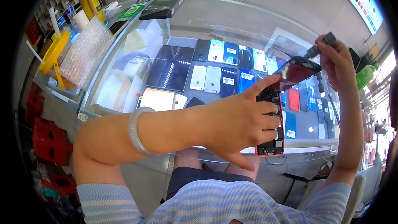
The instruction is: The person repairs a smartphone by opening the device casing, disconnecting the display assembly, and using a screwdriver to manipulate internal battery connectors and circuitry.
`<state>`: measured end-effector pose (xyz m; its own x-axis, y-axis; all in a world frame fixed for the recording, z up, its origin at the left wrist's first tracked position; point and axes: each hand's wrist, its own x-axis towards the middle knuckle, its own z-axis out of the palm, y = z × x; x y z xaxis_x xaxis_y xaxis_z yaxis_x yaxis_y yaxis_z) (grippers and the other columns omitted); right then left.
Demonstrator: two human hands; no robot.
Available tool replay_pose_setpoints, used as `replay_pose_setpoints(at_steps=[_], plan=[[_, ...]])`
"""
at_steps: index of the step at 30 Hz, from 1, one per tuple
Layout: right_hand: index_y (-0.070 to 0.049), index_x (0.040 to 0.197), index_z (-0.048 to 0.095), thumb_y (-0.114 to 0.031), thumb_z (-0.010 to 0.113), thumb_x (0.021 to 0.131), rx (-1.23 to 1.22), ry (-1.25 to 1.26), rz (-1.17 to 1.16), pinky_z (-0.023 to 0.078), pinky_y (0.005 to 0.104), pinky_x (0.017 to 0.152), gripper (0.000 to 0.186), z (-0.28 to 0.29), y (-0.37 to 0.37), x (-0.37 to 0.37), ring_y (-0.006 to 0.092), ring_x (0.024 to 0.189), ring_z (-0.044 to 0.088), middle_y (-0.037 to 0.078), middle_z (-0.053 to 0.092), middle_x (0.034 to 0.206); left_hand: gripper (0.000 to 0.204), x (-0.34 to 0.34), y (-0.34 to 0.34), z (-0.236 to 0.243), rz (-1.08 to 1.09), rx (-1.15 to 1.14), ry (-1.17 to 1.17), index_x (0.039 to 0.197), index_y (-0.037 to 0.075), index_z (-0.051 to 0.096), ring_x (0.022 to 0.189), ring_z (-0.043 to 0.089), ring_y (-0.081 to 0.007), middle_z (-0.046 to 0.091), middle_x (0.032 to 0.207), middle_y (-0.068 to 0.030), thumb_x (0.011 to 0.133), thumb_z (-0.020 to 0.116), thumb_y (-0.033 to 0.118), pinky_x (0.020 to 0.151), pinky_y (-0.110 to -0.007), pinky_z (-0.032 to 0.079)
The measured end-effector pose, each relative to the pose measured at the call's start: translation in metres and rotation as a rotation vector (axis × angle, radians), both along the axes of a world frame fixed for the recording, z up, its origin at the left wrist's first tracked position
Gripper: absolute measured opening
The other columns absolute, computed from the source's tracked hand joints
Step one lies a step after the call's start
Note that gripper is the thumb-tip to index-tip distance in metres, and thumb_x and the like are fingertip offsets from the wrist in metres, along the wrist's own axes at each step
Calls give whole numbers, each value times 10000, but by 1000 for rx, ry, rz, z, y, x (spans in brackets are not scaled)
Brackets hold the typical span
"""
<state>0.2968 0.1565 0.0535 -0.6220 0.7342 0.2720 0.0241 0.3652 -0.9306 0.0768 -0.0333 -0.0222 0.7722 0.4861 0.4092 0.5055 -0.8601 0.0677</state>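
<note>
An opened phone with a red frame (283, 144) lies on the glass counter in front of me, its dark inner parts showing. Its black screen panel (296, 74) stands tilted up at the far end. My left hand (248, 120) is closed over the phone's left side, fingers bent across the inner parts, index finger reaching to the raised screen panel. Above the panel's far right corner, my right hand (338, 60) pinches a grey, cylinder-handled tool that looks like a screwdriver (313, 51). Whether its tip touches anything cannot be made out.
Under the glass top, several phones (212, 79) and a dark tablet (170, 67) lie in the display case. A black box (163, 6) rests at the back left. Bubble wrap (86, 54) and a yellow holder (56, 60) stand further left. Red stools (50, 141) are on the floor.
</note>
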Motion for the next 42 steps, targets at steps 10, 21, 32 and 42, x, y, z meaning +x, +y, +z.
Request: replay_pose_setpoints(at_steps=[10,21,32,42], plan=[[-27,1063,592,-240,586,959,175,-46,388,571,245,762,237,-19,-1,-141,124,789,667,107,673,1015,608,-1,3,-6,-61,-1,-98,876,3,706,1000,587,-249,648,926,-80,638,738,562,1143,-628,38],[-48,1052,577,-209,520,987,34,-53,481,566,271,851,182,-54,15,-193,174,904,686,156,644,1120,546,0,3,-5,-40,-10,-22,833,44,747,1060,598,-266,669,984,-82,712,694,574,1144,-622,37],[-44,1081,560,-204,525,985,-32,17,532,557,263,867,189,-62,18,-196,170,929,680,164,630,1149,533,0,3,-4,-23,3,3,811,66,754,1036,612,-269,674,961,-78,722,676,586,1145,-617,24],[-48,1103,554,-196,545,977,-71,82,524,554,254,859,195,-53,17,-182,157,912,675,172,616,1191,568,0,2,-4,-35,1,10,860,44,741,1066,594,-270,665,1010,-82,735,673,593,1145,-616,35]])
